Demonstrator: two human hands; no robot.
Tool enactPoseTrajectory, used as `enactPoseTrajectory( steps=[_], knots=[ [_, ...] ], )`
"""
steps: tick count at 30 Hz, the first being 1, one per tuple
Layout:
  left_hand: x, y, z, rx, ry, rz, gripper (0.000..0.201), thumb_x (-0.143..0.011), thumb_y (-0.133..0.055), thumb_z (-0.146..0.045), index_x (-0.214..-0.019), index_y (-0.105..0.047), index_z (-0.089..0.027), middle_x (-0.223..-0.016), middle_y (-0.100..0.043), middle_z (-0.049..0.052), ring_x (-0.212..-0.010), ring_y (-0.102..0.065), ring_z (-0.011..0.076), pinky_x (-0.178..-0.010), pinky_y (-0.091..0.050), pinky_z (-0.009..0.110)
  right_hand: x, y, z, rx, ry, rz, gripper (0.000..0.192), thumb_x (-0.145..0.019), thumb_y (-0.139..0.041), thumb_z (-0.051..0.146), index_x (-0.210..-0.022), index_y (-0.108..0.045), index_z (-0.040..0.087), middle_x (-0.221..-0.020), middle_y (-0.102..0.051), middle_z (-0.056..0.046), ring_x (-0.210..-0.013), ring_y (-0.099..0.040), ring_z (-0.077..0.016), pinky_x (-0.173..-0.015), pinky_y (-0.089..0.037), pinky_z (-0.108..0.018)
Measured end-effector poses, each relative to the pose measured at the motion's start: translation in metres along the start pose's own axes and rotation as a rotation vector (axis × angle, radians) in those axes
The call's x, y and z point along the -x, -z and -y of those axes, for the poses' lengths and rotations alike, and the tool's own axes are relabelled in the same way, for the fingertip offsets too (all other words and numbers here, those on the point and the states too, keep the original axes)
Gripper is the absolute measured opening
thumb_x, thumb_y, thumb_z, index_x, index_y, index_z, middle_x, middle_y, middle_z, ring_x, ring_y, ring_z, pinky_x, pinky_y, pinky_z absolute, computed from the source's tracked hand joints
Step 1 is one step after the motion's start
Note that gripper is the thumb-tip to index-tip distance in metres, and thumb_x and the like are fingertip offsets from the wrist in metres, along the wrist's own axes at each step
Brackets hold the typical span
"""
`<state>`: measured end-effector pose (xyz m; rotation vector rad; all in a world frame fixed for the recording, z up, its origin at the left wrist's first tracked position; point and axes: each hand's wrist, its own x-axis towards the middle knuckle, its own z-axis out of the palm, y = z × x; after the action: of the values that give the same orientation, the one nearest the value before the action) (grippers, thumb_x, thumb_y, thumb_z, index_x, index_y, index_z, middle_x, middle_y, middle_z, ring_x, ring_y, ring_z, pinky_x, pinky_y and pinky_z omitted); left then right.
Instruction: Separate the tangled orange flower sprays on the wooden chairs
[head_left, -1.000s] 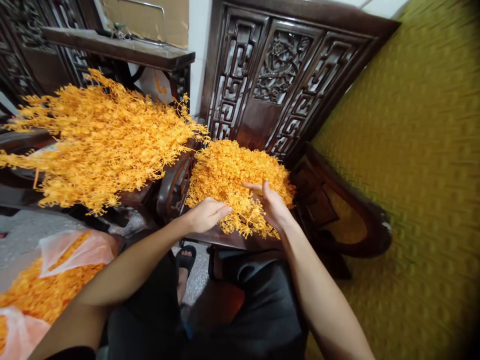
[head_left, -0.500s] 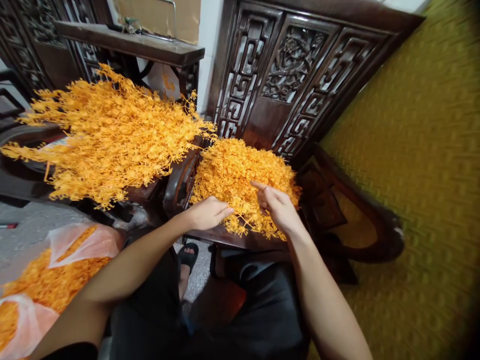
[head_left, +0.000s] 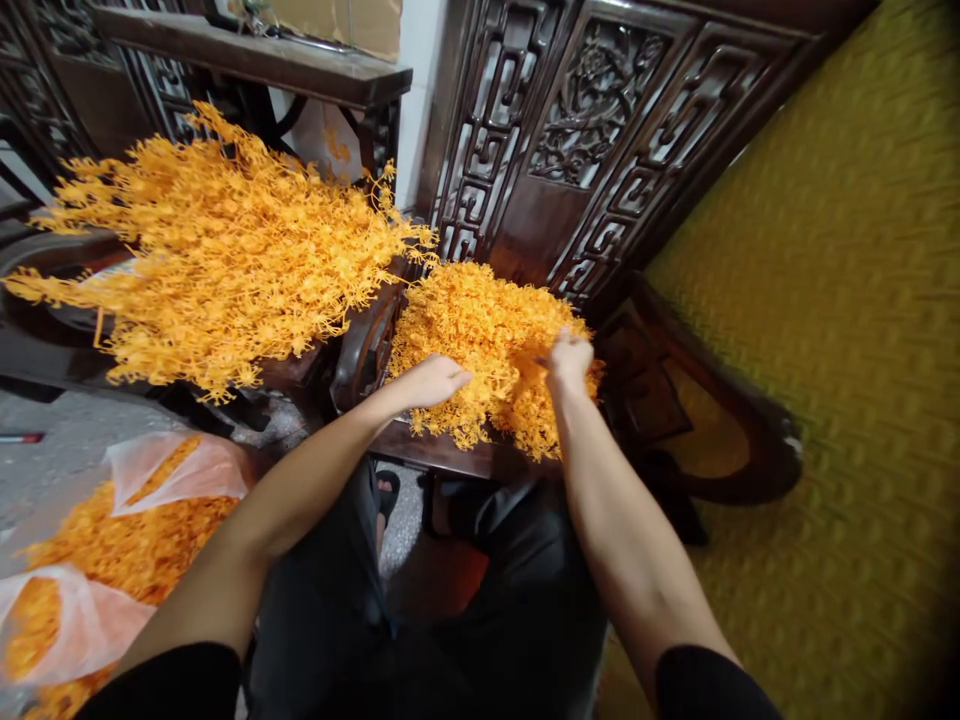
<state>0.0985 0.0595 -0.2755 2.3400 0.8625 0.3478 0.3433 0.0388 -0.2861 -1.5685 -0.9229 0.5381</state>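
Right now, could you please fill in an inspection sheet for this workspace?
Surface: dark carved wooden chair seat, mostly covered.
Job's things: pile of orange sprigs on the seat.
Clutter: larger orange sprig heap at left; plastic bags of orange pieces on the floor.
Grippers: left hand rests on the pile, fingers extended; right hand closed on sprigs.
Cables: nothing seen.
Surroundings: carved chair back, yellow woven surface at right.

Your right hand: fingertips buried in the orange sprig pile, grip unreadable. Plastic bag: cut off at left edge. Yellow cushion: blurred.
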Motion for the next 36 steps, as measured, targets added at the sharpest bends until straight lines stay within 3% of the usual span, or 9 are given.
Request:
enactPoseTrajectory(
  steps=[3,7,16,19,23,27,31,33,36],
  knots=[
    [0.001,-0.003,0.005,-0.052,0.003,0.034,0.043,-0.098,-0.047,-0.034,-0.062,-0.061,-0.015,-0.059,-0.055,0.002,-0.059,-0.047,0.0149,-0.065,-0.039,0.03,0.0,0.017,-0.006,-0.099,-0.035,-0.055,0.041,-0.084,-0.07,0.052,-0.074,-0.04,0.025,-0.061,-0.041,0.009,-0.045,-0.044,-0.0086,-0.044,-0.047,-0.023],
    [-0.008,-0.005,0.002,-0.045,0.012,0.079,0.044,-0.099,-0.044,-0.035,-0.064,-0.062,-0.015,-0.061,-0.058,0.002,-0.061,-0.049,0.0152,-0.067,-0.039,0.03,0.014,0.011,-0.004,-0.295,-0.074,0.087,0.027,-0.073,-0.077,0.027,-0.088,-0.056,0.021,-0.084,-0.065,0.0,-0.059,-0.061,-0.009,-0.05,-0.051,-0.022],
    [-0.01,-0.003,-0.002,0.014,0.059,0.077,0.046,-0.101,-0.043,-0.04,-0.065,-0.057,-0.016,-0.06,-0.055,0.001,-0.059,-0.048,0.0143,-0.063,-0.035,0.029,0.007,0.002,0.013,-0.656,-0.377,0.308,0.027,-0.066,-0.063,0.021,-0.092,-0.057,0.022,-0.088,-0.068,-0.006,-0.089,-0.068,-0.0194,-0.079,-0.061,-0.036],
    [-0.012,-0.005,-0.003,0.002,0.056,0.081,0.046,-0.1,-0.042,-0.039,-0.064,-0.057,-0.016,-0.06,-0.054,0.001,-0.059,-0.048,0.0148,-0.064,-0.036,0.03,0.011,0.008,0.021,-0.686,-0.253,0.344,0.027,-0.079,-0.059,0.047,-0.092,-0.058,0.024,-0.101,-0.068,-0.009,-0.101,-0.065,-0.0237,-0.088,-0.058,-0.044],
    [-0.016,-0.01,-0.007,-0.009,0.0,0.115,0.046,-0.1,-0.042,-0.04,-0.066,-0.061,-0.016,-0.061,-0.056,0.002,-0.059,-0.049,0.0155,-0.065,-0.038,0.03,0.033,0.007,0.036,-0.213,0.207,0.294,0.036,-0.086,-0.063,0.059,-0.102,-0.068,0.027,-0.116,-0.068,-0.007,-0.12,-0.058,-0.0241,-0.106,-0.047,-0.046],
    [-0.015,-0.011,-0.012,0.026,-0.05,0.157,0.042,-0.099,-0.044,-0.039,-0.07,-0.062,-0.016,-0.063,-0.057,0.001,-0.061,-0.049,0.0152,-0.066,-0.04,0.029,0.041,0.001,0.044,0.152,0.424,0.603,0.023,-0.085,-0.073,0.046,-0.088,-0.076,0.023,-0.096,-0.074,-0.007,-0.098,-0.068,-0.0235,-0.098,-0.051,-0.043],
    [-0.004,-0.005,-0.008,0.04,-0.067,0.166,0.048,-0.101,-0.042,-0.042,-0.062,-0.053,-0.017,-0.058,-0.05,-0.001,-0.057,-0.046,0.0133,-0.061,-0.035,0.029,0.015,0.016,0.039,-0.102,0.354,-0.015,0.028,-0.091,-0.065,0.046,-0.081,-0.072,0.021,-0.073,-0.065,-0.002,-0.067,-0.063,-0.0161,-0.074,-0.056,-0.036],
    [0.001,-0.004,-0.004,0.033,-0.071,0.141,0.049,-0.101,-0.041,-0.043,-0.06,-0.051,-0.017,-0.057,-0.049,-0.001,-0.057,-0.046,0.0134,-0.061,-0.035,0.029,0.011,0.025,0.035,-0.165,0.329,-0.148,0.027,-0.091,-0.065,0.047,-0.088,-0.072,0.021,-0.073,-0.064,-0.001,-0.066,-0.062,-0.0147,-0.072,-0.057,-0.034],
    [0.002,-0.007,-0.004,0.013,-0.064,0.137,0.048,-0.101,-0.041,-0.043,-0.062,-0.053,-0.017,-0.057,-0.05,0.0,-0.057,-0.047,0.0144,-0.062,-0.037,0.03,0.032,0.022,0.034,-0.027,0.352,0.31,0.026,-0.083,-0.077,0.043,-0.098,-0.075,0.023,-0.086,-0.072,-0.004,-0.082,-0.067,-0.018,-0.084,-0.057,-0.037]
  ],
)
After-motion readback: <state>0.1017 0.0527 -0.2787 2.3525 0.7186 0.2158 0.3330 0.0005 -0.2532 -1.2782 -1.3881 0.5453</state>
